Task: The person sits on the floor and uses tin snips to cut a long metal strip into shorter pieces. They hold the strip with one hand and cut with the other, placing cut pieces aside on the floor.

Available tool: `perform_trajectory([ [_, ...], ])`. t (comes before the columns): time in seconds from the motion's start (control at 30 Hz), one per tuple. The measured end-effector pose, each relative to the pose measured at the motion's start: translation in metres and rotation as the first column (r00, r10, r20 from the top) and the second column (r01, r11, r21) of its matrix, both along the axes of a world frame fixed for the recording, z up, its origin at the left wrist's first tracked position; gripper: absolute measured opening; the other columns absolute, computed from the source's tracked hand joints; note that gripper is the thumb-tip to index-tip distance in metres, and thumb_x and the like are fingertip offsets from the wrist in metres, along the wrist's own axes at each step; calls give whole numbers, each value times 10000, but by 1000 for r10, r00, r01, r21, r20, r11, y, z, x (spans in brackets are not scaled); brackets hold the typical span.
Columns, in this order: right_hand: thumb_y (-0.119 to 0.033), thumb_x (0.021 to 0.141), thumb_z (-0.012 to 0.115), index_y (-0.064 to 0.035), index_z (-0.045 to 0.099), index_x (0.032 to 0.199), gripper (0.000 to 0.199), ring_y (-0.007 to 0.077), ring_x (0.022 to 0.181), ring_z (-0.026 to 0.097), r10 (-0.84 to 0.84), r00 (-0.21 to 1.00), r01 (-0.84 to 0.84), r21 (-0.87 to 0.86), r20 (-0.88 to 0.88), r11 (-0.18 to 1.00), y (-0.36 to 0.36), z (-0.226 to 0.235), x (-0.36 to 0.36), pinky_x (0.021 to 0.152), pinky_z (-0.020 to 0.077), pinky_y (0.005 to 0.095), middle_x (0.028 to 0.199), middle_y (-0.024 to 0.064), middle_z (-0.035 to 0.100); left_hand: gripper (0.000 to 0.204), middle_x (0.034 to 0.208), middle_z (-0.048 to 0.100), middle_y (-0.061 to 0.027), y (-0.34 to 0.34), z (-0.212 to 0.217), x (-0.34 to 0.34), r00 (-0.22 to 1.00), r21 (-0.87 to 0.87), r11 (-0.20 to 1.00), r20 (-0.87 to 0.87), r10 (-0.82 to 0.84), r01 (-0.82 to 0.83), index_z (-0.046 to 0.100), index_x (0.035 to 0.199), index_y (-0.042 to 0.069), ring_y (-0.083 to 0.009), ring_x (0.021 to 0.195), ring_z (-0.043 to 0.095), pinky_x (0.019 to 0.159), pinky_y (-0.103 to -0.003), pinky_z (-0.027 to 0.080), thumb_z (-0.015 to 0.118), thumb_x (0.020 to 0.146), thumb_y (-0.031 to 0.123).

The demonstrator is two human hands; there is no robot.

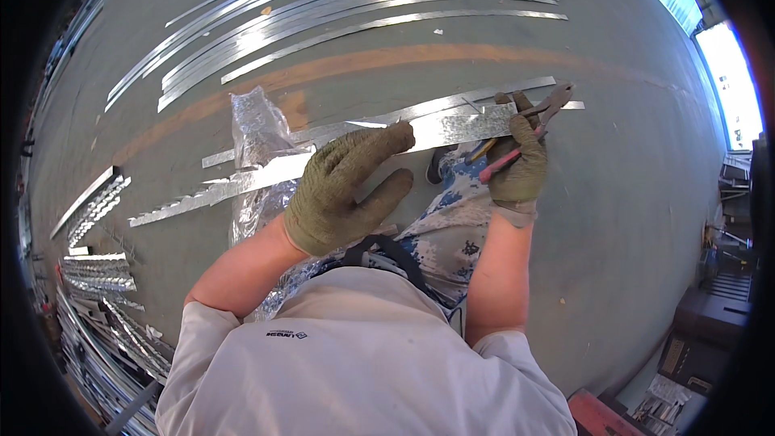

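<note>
My left hand, in an olive work glove, is held over a long shiny metal strip, fingers stretched out and thumb apart. Whether its palm touches the strip cannot be seen. My right hand, gloved alike, is closed around pliers whose worn jaws point up and away to the right. A red handle and a yellow one stick out below its fingers. The strip's right end meets this hand; whether the fingers also pinch it is hidden. Toward the left, the strip's edge looks jagged.
Clear plastic wrap lies beneath the strip on the left. Another metal strip is just beyond. Many long strips cover the far floor past an orange line. Bundled metal pieces lie at left; dark boxes stand at right.
</note>
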State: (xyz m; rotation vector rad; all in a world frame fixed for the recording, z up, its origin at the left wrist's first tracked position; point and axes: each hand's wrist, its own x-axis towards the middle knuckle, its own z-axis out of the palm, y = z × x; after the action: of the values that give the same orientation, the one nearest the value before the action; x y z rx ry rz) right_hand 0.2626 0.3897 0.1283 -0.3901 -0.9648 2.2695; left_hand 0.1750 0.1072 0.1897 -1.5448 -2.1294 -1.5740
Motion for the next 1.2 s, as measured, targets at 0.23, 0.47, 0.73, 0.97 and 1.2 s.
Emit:
perform_trajectory([
  [0.23,-110,1105,686,34,580,1553,483,324,1292,695,48,998,-49,31,42,998,5,-6,2,1109,582,502,1458,253,686,756,1489,684,-250,53,-20,2,974,-223,968,-216,68,-117,546,1595,-27,-450,1386,663,1143,-528,571,853,932,165],
  [0.47,-282,1152,672,2,558,1611,552,328,1269,695,0,985,-15,85,171,996,1,-11,21,1064,585,525,1450,199,674,745,1561,643,-236,85,-49,-18,900,-441,841,-420,115,-313,535,1614,9,-415,1468,605,1250,-539,475,791,988,322],
  [0.73,-336,1158,674,-35,547,1639,582,327,1199,736,58,919,-91,66,391,994,-21,-14,75,932,641,503,1432,191,701,699,1398,736,-197,99,-35,-37,985,-882,457,-158,-66,-111,557,1613,48,-400,1282,713,1100,-519,555,686,1068,468],
  [0.97,-236,1118,767,-54,679,1477,412,212,1062,791,254,659,-369,10,708,929,-64,-11,110,888,638,379,1215,90,795,644,1300,741,-173,94,-69,-42,946,-816,531,-315,-73,-230,590,1600,106,-377,1176,735,1012,-508,586,681,1073,466],
  [1.2,-278,1101,778,-66,741,1316,304,132,821,636,125,512,-518,190,850,834,-63,-22,105,747,549,330,963,20,723,657,1330,728,-161,92,-70,-41,947,-805,546,-315,-63,-231,579,1617,118,-369,1195,728,1011,-508,588,683,1073,472],
])
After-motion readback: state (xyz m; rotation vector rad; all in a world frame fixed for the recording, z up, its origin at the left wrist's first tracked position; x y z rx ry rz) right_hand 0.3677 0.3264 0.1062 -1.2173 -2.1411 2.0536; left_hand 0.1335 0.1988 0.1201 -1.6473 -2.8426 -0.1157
